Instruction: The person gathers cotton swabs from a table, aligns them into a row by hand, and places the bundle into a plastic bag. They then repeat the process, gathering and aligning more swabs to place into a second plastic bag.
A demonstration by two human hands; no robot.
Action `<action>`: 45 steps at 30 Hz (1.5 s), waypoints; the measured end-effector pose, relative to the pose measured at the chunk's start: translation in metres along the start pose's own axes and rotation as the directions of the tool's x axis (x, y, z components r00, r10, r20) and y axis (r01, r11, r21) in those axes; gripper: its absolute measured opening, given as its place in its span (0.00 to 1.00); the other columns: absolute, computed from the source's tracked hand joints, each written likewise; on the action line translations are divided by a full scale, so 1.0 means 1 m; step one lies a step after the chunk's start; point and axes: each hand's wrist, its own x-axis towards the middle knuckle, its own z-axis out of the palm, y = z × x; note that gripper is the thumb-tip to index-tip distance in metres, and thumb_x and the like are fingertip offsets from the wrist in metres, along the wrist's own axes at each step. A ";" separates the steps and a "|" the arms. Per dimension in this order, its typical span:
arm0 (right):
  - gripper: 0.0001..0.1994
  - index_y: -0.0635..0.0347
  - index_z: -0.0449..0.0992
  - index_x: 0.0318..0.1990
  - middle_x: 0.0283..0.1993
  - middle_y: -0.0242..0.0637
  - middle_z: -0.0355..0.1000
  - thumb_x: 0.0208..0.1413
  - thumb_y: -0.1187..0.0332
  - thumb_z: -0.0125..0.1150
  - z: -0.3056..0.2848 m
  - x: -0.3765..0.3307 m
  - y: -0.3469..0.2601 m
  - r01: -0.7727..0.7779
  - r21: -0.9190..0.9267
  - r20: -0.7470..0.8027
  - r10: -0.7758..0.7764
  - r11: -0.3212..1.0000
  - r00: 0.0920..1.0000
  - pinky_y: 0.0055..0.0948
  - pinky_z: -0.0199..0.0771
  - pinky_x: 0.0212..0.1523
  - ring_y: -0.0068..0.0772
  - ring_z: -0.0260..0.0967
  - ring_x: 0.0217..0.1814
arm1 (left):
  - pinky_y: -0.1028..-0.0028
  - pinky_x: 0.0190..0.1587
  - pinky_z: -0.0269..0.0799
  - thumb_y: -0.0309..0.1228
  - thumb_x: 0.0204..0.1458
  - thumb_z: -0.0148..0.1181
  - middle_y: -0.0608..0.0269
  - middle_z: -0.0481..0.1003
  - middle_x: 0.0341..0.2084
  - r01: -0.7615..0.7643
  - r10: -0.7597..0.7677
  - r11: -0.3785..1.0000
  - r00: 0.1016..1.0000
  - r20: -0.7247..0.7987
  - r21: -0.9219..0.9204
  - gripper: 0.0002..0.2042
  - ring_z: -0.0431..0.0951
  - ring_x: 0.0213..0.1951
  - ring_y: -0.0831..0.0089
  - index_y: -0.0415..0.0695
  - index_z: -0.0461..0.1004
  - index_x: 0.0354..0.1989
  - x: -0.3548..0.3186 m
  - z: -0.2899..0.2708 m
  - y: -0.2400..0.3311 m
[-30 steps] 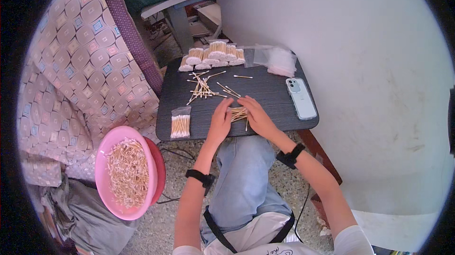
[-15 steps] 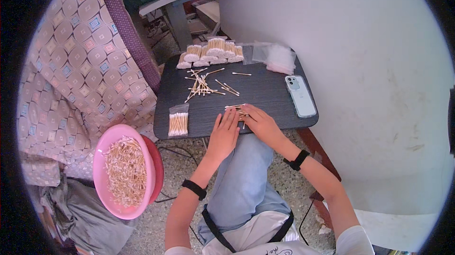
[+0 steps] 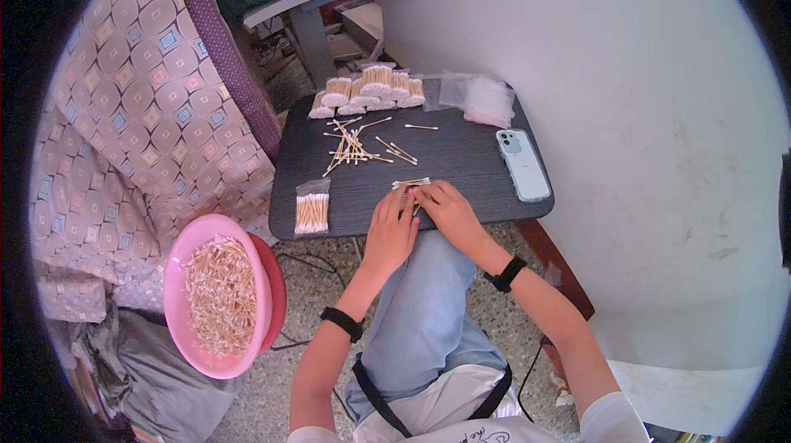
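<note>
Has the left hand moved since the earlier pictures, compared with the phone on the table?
Yes. The left hand has drawn back from mid-table toward the near table edge, while the phone stays put.

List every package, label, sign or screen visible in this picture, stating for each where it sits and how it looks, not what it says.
Filled clear bag of cotton swabs: table's near left corner, small, flat, rectangular.
Row of bundled swab packs: table's far edge, round, tan with white tips.
Empty clear bags: far right corner, thin, see-through stack.
Phone: right edge, back up, pale blue, no screen visible.
</note>
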 end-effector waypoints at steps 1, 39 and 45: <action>0.18 0.62 0.71 0.48 0.52 0.38 0.67 0.46 0.73 0.52 0.002 0.001 0.001 0.000 0.000 0.000 0.000 1.000 1.000 0.35 0.66 0.56 0.40 0.62 0.57 | 0.57 0.64 0.48 0.32 0.53 0.50 0.51 0.58 0.59 0.000 0.000 1.000 1.000 0.000 0.000 0.24 0.56 0.62 0.59 0.36 0.60 0.58 0.002 0.000 0.000; 0.06 0.61 0.76 0.34 0.33 0.41 0.67 0.51 0.70 0.58 0.008 0.035 0.030 -0.264 0.528 -0.008 0.315 0.807 0.949 0.36 0.66 0.41 0.44 0.65 0.37 | 0.63 0.45 0.63 0.27 0.52 0.53 0.53 0.70 0.34 0.070 -0.127 0.938 0.981 -0.148 -0.338 0.06 0.68 0.41 0.56 0.39 0.72 0.36 0.049 0.011 -0.038; 0.06 0.61 0.77 0.33 0.37 0.40 0.66 0.50 0.70 0.59 0.020 0.032 0.037 -0.177 0.401 -0.181 0.268 0.899 0.946 0.36 0.66 0.43 0.42 0.65 0.40 | 0.64 0.45 0.63 0.27 0.52 0.54 0.55 0.70 0.34 0.065 -0.112 0.973 0.972 -0.205 -0.221 0.06 0.68 0.40 0.56 0.40 0.72 0.36 0.055 0.016 -0.034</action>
